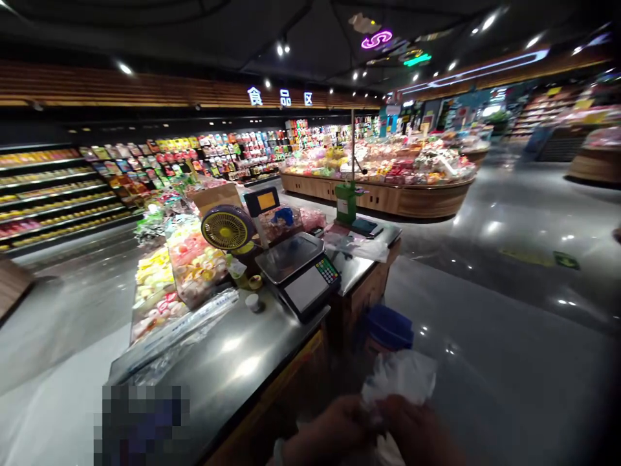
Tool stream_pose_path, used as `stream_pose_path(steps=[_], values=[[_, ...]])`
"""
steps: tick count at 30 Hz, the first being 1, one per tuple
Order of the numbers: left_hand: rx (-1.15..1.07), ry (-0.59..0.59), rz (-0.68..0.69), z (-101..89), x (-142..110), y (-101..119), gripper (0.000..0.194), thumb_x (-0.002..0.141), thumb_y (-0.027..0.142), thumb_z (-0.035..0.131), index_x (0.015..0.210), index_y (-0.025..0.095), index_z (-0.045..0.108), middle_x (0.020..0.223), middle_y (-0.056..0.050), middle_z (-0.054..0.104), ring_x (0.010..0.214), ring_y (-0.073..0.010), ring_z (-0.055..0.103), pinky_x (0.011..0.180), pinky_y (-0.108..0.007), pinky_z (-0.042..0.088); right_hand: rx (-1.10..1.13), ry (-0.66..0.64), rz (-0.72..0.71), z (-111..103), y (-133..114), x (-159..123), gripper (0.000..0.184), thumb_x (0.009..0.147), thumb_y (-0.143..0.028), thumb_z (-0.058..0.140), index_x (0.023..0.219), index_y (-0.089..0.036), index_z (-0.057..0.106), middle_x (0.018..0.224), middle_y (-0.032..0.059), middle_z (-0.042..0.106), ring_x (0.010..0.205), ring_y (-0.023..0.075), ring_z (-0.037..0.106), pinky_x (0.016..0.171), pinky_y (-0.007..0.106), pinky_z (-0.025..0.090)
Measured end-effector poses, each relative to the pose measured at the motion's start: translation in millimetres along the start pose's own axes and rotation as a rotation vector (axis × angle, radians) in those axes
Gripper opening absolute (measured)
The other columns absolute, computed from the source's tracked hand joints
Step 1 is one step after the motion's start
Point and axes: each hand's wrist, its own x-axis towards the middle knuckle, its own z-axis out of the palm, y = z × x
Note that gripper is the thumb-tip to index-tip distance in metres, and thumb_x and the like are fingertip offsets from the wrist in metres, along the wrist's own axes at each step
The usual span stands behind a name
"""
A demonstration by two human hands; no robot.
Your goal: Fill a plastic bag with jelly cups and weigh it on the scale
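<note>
Both my hands are low at the bottom of the view, close together. My left hand (pixel 330 430) and my right hand (pixel 417 433) are closed on a crumpled clear plastic bag (pixel 400 378) that sticks up between them. They are in shadow and blurred, so the fingers are hard to make out. Just beyond the bag stands a blue-lidded bin (pixel 388 327) on the floor beside the counter (pixel 233 369).
A weighing scale (pixel 298 272) with a keypad, a small yellow fan (pixel 227 228), a roll of plastic bags (pixel 179 330) and a green tape stand (pixel 345 202) sit on the dark counter. Candy displays fill the left and the round island (pixel 388 171). Shiny open floor lies to the right.
</note>
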Motion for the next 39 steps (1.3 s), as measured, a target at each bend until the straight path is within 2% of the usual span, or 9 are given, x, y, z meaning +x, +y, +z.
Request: stream_pose_path(steps=[3, 6, 10, 14, 20, 25, 31, 36, 39], values=[[-0.193, 0.285, 0.042, -20.3, 24.0, 23.3, 0.049, 0.058, 0.056, 0.087, 0.070, 0.012, 0.070, 0.064, 0.000, 0.059, 0.061, -0.0108, 0.049, 0.066, -0.026, 0.043, 0.140, 0.119, -0.028, 10.2, 26.4, 50.0, 0.045, 0.093, -0.017, 0.051, 0.136, -0.030, 0.057, 0.126, 0.0061, 0.071, 0.101, 0.0205, 0.073, 0.081, 0.027, 0.061], [-0.407, 0.507, 0.166, -40.7, 44.2, 76.4, 0.039, 0.062, 0.044, 0.089, 0.073, 0.013, 0.069, 0.068, -0.001, 0.062, 0.062, -0.0107, 0.053, 0.064, -0.024, 0.044, 0.192, 0.265, -0.065, 32.7, 49.0, 96.1, 0.060, 0.097, -0.027, 0.055, 0.154, -0.030, 0.037, 0.152, 0.0107, 0.050, 0.126, 0.0261, 0.061, 0.096, 0.036, 0.058], [-0.565, 0.706, 0.341, -77.5, 77.9, 157.7, 0.036, 0.063, 0.040, 0.089, 0.068, 0.015, 0.064, 0.063, 0.001, 0.060, 0.059, -0.0105, 0.055, 0.059, -0.023, 0.046, 0.231, 0.188, -0.139, 59.2, 81.4, 171.5, 0.085, 0.092, -0.045, 0.062, 0.161, -0.021, 0.018, 0.157, 0.0154, 0.040, 0.143, 0.0326, 0.042, 0.113, 0.050, 0.043], [-0.463, 0.840, 0.535, -134.3, 122.1, 219.3, 0.040, 0.063, 0.042, 0.088, 0.062, 0.014, 0.060, 0.057, 0.002, 0.057, 0.053, -0.0083, 0.053, 0.054, -0.020, 0.046, 0.252, 0.100, -0.169, 78.2, 121.3, 274.8, 0.081, 0.092, -0.047, 0.062, 0.159, -0.023, 0.023, 0.158, 0.0136, 0.040, 0.148, 0.0312, 0.033, 0.122, 0.062, 0.018], [-0.455, 1.054, 0.554, -236.5, 194.4, 277.4, 0.031, 0.069, 0.037, 0.083, 0.073, 0.017, 0.060, 0.056, 0.006, 0.054, 0.046, -0.0067, 0.048, 0.047, -0.018, 0.043, 0.362, 0.009, -0.128, 130.6, 169.8, 415.8, 0.076, 0.087, -0.049, 0.068, 0.150, -0.017, 0.041, 0.151, 0.0169, 0.048, 0.146, 0.0327, 0.036, 0.122, 0.061, 0.014], [-0.368, 1.179, 0.397, -307.1, 243.5, 276.1, 0.034, 0.061, 0.038, 0.083, 0.068, 0.018, 0.056, 0.054, 0.006, 0.053, 0.046, -0.0092, 0.050, 0.046, -0.020, 0.044, 0.360, -0.054, -0.101, 190.2, 197.8, 473.5, 0.065, 0.083, -0.045, 0.073, 0.139, -0.016, 0.055, 0.141, 0.0184, 0.058, 0.138, 0.0359, 0.044, 0.121, 0.064, 0.014], [0.025, 1.259, 0.179, -356.7, 279.2, 232.6, 0.049, 0.071, 0.062, 0.065, 0.087, 0.016, 0.063, 0.073, -0.004, 0.067, 0.063, -0.0181, 0.064, 0.063, -0.031, 0.052, 0.378, -0.206, -0.069, 250.0, 224.4, 486.4, 0.057, 0.087, -0.041, 0.069, 0.137, -0.015, 0.058, 0.137, 0.0165, 0.062, 0.133, 0.0378, 0.050, 0.121, 0.064, 0.014], [0.461, 1.373, -0.076, -389.6, 285.4, 206.7, 0.040, 0.073, 0.048, 0.072, 0.099, 0.019, 0.065, 0.085, -0.009, 0.070, 0.092, -0.0322, 0.068, 0.080, -0.039, 0.049, 0.452, -0.262, -0.109, 264.5, 233.4, 486.5, 0.052, 0.095, -0.027, 0.057, 0.145, -0.019, 0.049, 0.150, 0.0124, 0.052, 0.142, 0.0302, 0.042, 0.121, 0.065, 0.002], [0.703, 1.322, -0.217, -399.0, 290.0, 186.9, 0.046, 0.075, 0.033, 0.073, 0.118, 0.021, 0.061, 0.097, -0.012, 0.069, 0.105, -0.0372, 0.063, 0.092, -0.047, 0.045, 0.478, -0.286, -0.102, 257.5, 247.0, 489.0, 0.049, 0.093, -0.024, 0.058, 0.142, -0.024, 0.053, 0.149, 0.0085, 0.054, 0.143, 0.0280, 0.041, 0.121, 0.064, 0.006]])
